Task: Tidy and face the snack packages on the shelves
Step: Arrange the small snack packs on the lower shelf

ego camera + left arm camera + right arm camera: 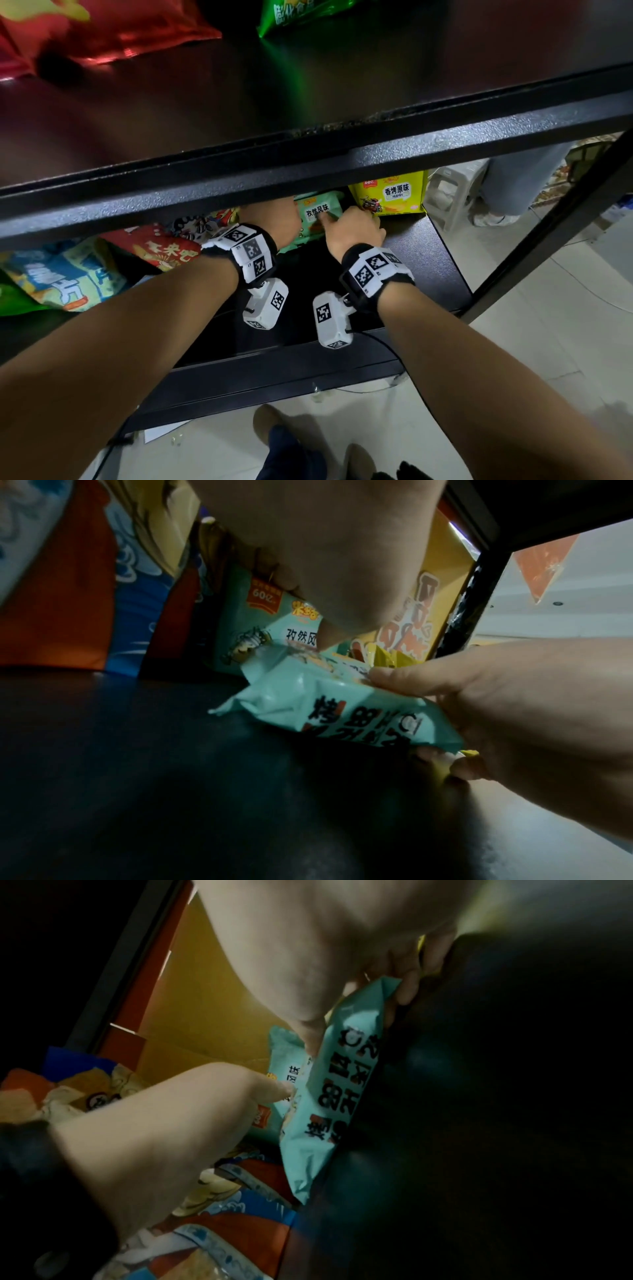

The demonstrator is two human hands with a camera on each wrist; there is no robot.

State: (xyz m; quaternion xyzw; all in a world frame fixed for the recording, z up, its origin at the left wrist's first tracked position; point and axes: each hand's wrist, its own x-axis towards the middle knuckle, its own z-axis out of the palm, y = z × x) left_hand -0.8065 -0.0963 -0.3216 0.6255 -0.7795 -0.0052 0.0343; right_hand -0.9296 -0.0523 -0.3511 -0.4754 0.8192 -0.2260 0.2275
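My right hand pinches the end of a mint-green snack packet, thumb on top and fingers curled beneath, on the dark lower shelf; my left hand reaches past it, its fingers hidden under the upper shelf's edge, so I cannot tell its grip. A second mint-green packet stands behind, a yellow packet beside it; the bags to the left are half hidden.

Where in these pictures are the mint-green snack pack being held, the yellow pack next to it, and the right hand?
mint-green snack pack [342, 704], left wrist view, on its pale wrapper face.
yellow pack [390, 197], head view, on its printed front.
right hand [354, 231], head view, on the back of the hand.
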